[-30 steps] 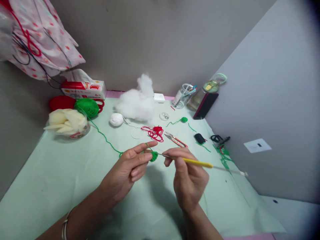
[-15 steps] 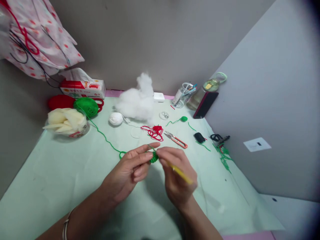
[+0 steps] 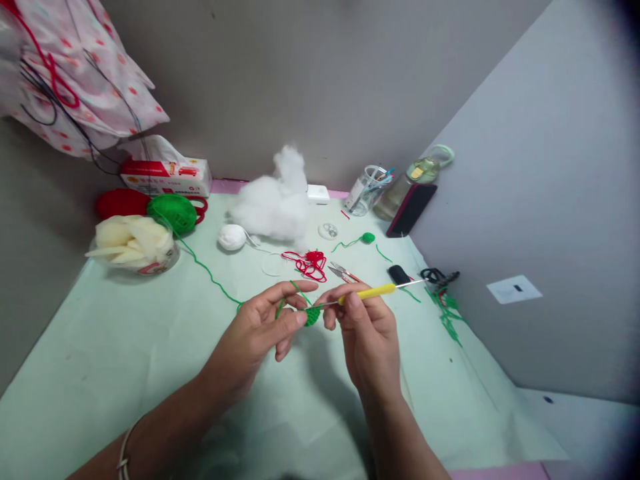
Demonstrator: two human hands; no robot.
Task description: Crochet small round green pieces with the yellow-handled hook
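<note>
Between thumb and fingers, my left hand [image 3: 265,321] pinches a small green crochet piece [image 3: 313,316]. Green yarn [image 3: 210,275] runs over its raised index finger and back to a green yarn ball [image 3: 173,213] at the left. My right hand [image 3: 367,327] grips a crochet hook [image 3: 367,293] by its yellow handle, thumb on top. The hook's left metal end meets the top edge of the green piece, and its other metal end points right. Just beyond my hands lie tangled red yarn [image 3: 313,265] and thread snips [image 3: 345,273], partly hidden by my right hand.
White stuffing [image 3: 273,207] and a white yarn ball [image 3: 232,237] lie at the back. A tub [image 3: 165,259] and a tissue box [image 3: 195,177] stand left. At right are a pen jar [image 3: 363,193], a bottle [image 3: 393,200], a phone [image 3: 413,210] and a black cable [image 3: 436,277].
My right hand has turned, bringing the hook from slanting down toward me to nearly level, pointing right. Yarn now stretches up to my left index finger, and the snips are more covered.
</note>
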